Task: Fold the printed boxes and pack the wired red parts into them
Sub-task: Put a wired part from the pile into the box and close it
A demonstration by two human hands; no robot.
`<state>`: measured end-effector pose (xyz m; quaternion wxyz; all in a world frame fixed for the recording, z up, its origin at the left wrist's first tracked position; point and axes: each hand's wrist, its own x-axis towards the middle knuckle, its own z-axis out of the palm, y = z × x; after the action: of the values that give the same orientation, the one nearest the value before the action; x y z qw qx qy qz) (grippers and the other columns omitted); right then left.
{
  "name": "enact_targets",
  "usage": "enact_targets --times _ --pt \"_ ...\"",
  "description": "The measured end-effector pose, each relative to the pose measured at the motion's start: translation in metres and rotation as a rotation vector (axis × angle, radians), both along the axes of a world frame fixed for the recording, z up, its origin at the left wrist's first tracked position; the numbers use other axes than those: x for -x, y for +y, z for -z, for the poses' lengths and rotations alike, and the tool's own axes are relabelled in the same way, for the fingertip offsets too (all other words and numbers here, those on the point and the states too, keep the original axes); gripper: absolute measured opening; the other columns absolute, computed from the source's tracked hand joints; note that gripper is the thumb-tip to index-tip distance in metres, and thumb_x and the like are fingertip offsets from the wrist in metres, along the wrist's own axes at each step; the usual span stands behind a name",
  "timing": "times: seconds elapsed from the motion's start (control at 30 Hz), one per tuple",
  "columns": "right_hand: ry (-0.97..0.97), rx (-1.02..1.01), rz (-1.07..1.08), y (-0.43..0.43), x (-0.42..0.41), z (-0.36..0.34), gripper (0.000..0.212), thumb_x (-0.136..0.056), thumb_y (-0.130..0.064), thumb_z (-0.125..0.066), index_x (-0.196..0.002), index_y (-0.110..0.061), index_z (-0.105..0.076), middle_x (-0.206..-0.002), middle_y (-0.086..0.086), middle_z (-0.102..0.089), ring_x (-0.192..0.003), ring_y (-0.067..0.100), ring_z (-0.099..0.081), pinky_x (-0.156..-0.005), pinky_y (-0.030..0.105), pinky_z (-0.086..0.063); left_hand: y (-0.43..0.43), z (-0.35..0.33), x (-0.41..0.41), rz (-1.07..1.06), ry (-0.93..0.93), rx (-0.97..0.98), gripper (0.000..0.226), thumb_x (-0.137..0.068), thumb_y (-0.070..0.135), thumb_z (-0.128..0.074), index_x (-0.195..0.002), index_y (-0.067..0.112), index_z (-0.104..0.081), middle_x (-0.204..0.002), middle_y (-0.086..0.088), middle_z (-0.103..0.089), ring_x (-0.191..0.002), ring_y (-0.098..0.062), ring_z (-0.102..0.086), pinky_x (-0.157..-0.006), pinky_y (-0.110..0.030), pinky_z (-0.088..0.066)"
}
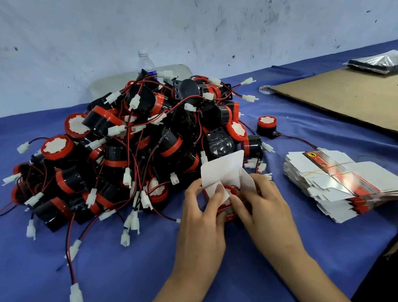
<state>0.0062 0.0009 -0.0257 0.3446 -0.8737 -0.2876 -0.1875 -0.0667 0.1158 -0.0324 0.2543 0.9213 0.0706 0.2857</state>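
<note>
In the head view, a printed box (223,171) with its white flaps raised is gripped on the blue tabletop (133,273) by the left hand (201,211) and the right hand (265,200), whose fingers are curled round it. A red part (231,191) is seen inside it. The pile of wired parts (128,140) is heaped just behind, and a banded stack of flat boxes (343,180) is laid to the right.

The round black plastic parts (113,154) have red rims and white caps. The cloth (133,273) is blue; the right-hand flat boxes (373,173) white, red-striped.
</note>
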Motion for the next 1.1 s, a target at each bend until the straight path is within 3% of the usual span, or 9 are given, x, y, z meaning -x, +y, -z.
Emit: enact_targets --times 0.2,0.37,0.47,0.57,0.7,0.77,0.83,0.97,1.1 --pt "-0.060 -0.034 -0.039 -0.005 0.003 -0.005 0.046 -0.087 -0.030 -0.068 -0.130 -0.020 -0.056 -0.099 -0.006 -0.065 -0.089 0.017 -0.059 -0.065 0.028 -0.049 0.001 0.003 0.000 0.004 0.013 0.043 0.039 -0.096 0.011 -0.055 -0.134 0.020 -0.057 -0.160 -0.001 -0.017 -0.137 -0.017 -0.040 -0.103 -0.029 -0.045" --pt "-0.251 0.048 -0.050 -0.005 0.010 0.006 0.037 -0.070 -0.017 -0.084 -0.104 -0.010 -0.074 -0.108 0.001 -0.071 -0.094 0.029 -0.064 -0.078 0.035 -0.057 0.002 0.005 -0.004 0.035 0.013 0.075 0.042 -0.096 0.001 -0.052 -0.136 0.014 -0.054 -0.160 0.002 -0.008 -0.144 -0.010 -0.025 -0.104 0.001 -0.018" --pt "-0.250 0.021 -0.047 -0.002 0.014 0.007 0.036 -0.069 -0.012 -0.085 -0.103 -0.008 -0.074 -0.106 0.003 -0.071 -0.093 0.031 -0.063 -0.080 0.032 -0.054 0.001 0.003 -0.002 0.051 -0.034 0.052 0.041 -0.093 -0.004 -0.054 -0.131 0.011 -0.059 -0.154 -0.002 -0.028 -0.140 -0.011 -0.034 -0.104 -0.006 -0.029" --pt "-0.252 0.009 -0.044 0.000 0.014 0.003 0.027 -0.072 -0.006 -0.082 -0.098 -0.006 -0.075 -0.102 0.002 -0.071 -0.088 0.031 -0.062 -0.075 0.029 -0.055 -0.002 0.000 -0.001 0.058 -0.082 -0.014 0.039 -0.088 -0.007 -0.060 -0.125 0.007 -0.063 -0.132 -0.005 -0.049 -0.118 -0.010 -0.054 -0.093 -0.018 -0.047" --pt "-0.217 0.017 -0.059 0.000 0.018 -0.003 0.017 -0.074 -0.006 -0.077 -0.089 -0.011 -0.073 -0.090 -0.004 -0.071 -0.081 0.025 -0.058 -0.068 0.033 -0.054 -0.001 -0.002 0.000 0.132 -0.065 0.004 0.051 -0.086 -0.003 -0.062 -0.134 0.014 -0.055 -0.130 0.000 -0.049 -0.115 -0.004 -0.048 -0.094 -0.014 -0.043" --pt "-0.142 -0.058 -0.045 -0.002 0.020 -0.008 0.010 -0.077 -0.013 -0.068 -0.086 -0.014 -0.065 -0.073 -0.008 -0.063 -0.072 0.020 -0.054 -0.053 0.035 -0.050 -0.001 0.000 0.000 0.175 -0.024 0.020 0.059 -0.087 0.002 -0.061 -0.140 0.023 -0.048 -0.134 0.006 -0.043 -0.117 -0.001 -0.046 -0.093 -0.013 -0.044" --pt "-0.089 -0.158 -0.052 -0.006 0.019 -0.012 0.011 -0.078 -0.022 -0.060 -0.085 -0.019 -0.053 -0.066 -0.009 -0.058 -0.066 0.016 -0.056 -0.051 0.031 -0.046 0.001 -0.001 -0.001 0.195 -0.021 0.061 0.053 -0.088 0.008 -0.062 -0.136 0.027 -0.053 -0.131 0.010 -0.043 -0.117 0.002 -0.046 -0.090 -0.008 -0.042" --pt "0.132 -0.630 -0.070 -0.014 0.014 -0.019 0.017 -0.083 -0.039 -0.055 -0.080 -0.027 -0.042 -0.069 -0.011 -0.056 -0.062 0.009 -0.056 -0.058 0.021 -0.043 0.003 -0.005 -0.003 0.235 -0.027 0.132 0.031 -0.088 0.018 -0.061 -0.118 0.021 -0.067 -0.122 0.012 -0.049 -0.115 0.007 -0.046 -0.094 -0.009 -0.039" --pt "0.226 -0.902 -0.134 -0.019 0.006 -0.030 0.019 -0.087 -0.041 -0.050 -0.100 -0.029 -0.059 -0.097 -0.015 -0.064 -0.092 0.007 -0.061 -0.083 0.019 -0.046 -0.003 -0.008 -0.001 0.467 0.014 0.166 0.030 -0.086 0.034 -0.066 -0.112 0.019 -0.070 -0.121 0.009 -0.052 -0.119 0.003 -0.049 -0.100 -0.016 -0.038"
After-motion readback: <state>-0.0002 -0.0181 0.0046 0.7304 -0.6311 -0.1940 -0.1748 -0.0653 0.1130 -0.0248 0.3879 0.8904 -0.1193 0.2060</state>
